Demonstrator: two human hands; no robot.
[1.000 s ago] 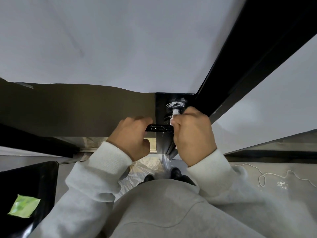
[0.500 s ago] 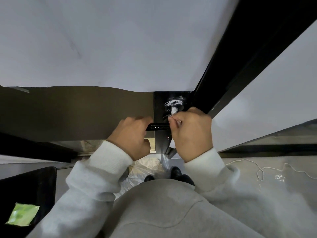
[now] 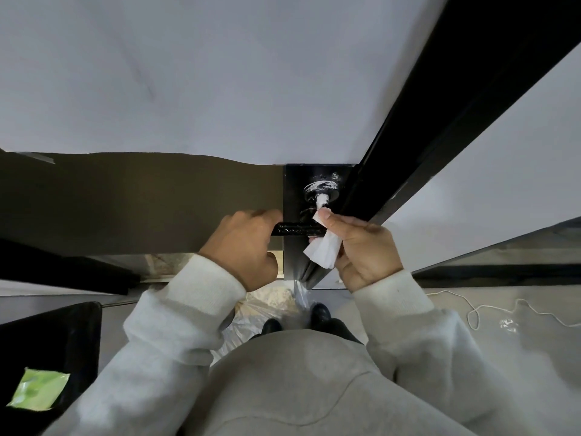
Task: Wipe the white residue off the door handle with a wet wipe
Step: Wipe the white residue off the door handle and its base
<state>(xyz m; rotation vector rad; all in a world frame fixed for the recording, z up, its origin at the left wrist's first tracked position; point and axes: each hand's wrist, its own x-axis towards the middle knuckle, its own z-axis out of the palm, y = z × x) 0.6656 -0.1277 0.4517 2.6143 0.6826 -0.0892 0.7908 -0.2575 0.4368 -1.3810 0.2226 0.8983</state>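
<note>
Fingers of the left hand (image 3: 242,243) stay curled round the free end of the black door handle (image 3: 297,229), steadying it as they did a second ago. Right of that, the handle's neck and round base carry the white residue (image 3: 321,191), thick and plainly not yet cleared. The right hand (image 3: 364,247) has turned palm-up and drawn slightly back from the lever, so the wet wipe (image 3: 325,250), pinched between thumb and forefinger, now hangs in view with one corner touching the neck. To my eye the lever bar looks done; the neck comes next.
</note>
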